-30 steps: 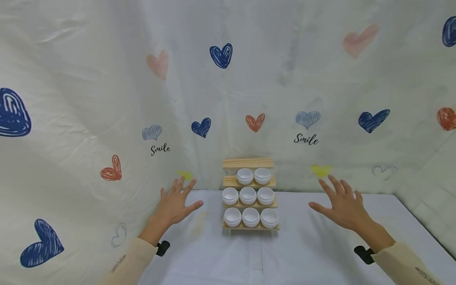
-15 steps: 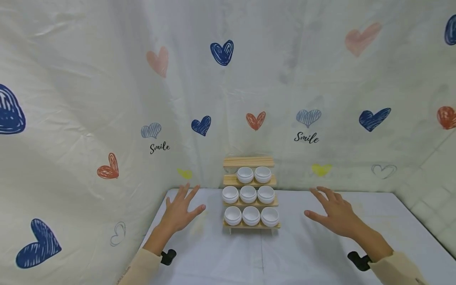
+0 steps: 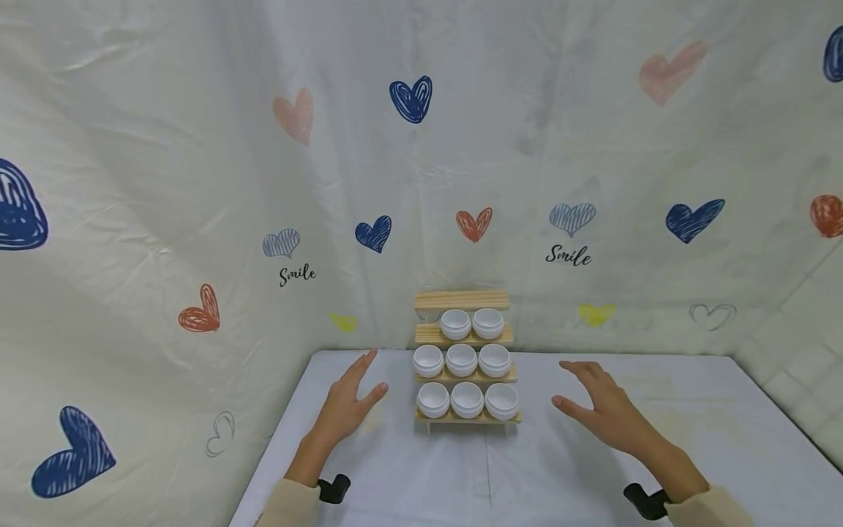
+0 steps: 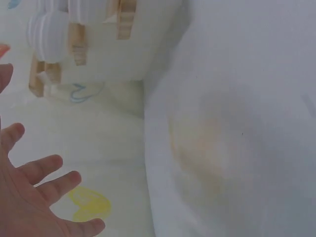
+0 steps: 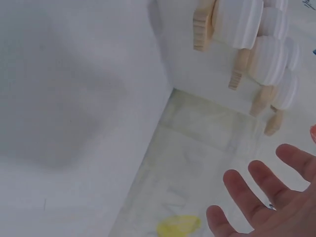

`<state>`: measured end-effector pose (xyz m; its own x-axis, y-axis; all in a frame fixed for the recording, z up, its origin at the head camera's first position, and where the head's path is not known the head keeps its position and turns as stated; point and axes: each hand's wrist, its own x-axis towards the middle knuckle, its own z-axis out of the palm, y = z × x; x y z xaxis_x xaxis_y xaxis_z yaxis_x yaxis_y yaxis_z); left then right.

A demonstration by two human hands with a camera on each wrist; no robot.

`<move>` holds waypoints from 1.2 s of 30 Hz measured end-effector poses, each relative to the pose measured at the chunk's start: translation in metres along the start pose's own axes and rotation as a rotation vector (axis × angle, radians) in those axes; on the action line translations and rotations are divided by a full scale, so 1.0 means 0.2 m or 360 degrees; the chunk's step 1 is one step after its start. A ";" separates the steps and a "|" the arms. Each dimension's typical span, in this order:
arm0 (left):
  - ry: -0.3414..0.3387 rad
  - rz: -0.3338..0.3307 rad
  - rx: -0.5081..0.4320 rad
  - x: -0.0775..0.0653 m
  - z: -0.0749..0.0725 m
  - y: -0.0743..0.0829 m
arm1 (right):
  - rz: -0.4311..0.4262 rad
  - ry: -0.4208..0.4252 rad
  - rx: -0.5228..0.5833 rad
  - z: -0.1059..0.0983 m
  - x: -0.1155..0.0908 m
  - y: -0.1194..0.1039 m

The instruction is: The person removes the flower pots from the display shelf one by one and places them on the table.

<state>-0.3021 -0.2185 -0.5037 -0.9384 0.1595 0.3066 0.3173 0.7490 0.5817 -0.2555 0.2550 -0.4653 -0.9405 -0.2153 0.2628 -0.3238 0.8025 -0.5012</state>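
Note:
A stepped wooden rack (image 3: 462, 300) stands in the middle of the table, in the head view. Several small white cups (image 3: 467, 400) sit in rows on its lower three tiers; the top tier bears none. My left hand (image 3: 344, 406) hovers to the left of the rack, fingers stretched and thumb apart, holding nothing. On the other side my right hand (image 3: 607, 410) is raised too, its fingers extended and touching nothing. Spread fingers (image 4: 42, 170) show at the lower left of the left wrist view. In the right wrist view, fingers (image 5: 247, 197) reach in at the lower right, apart from the rack.
A white cloth covers the table (image 3: 421, 483). Behind it hangs a pale curtain (image 3: 500, 146) printed with hearts and the word Smile. A black strap device (image 3: 334, 489) is on the left wrist, another strap device (image 3: 647, 501) on the right.
Both hands have come inward toward the rack and a little lower, and their fingers look less spread. The rack and cups stay where they were.

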 end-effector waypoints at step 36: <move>0.0109 -0.0421 -0.1435 0.10 0.40 0.14 | 0.0308 0.0317 0.0807 0.32 0.18 -0.20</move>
<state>-0.3236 -0.1428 -0.5412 -0.9941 -0.0043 0.1080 0.1081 -0.0297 0.9937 -0.2824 0.1789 -0.4889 -0.9659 0.0567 0.2526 -0.2031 0.4394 -0.8751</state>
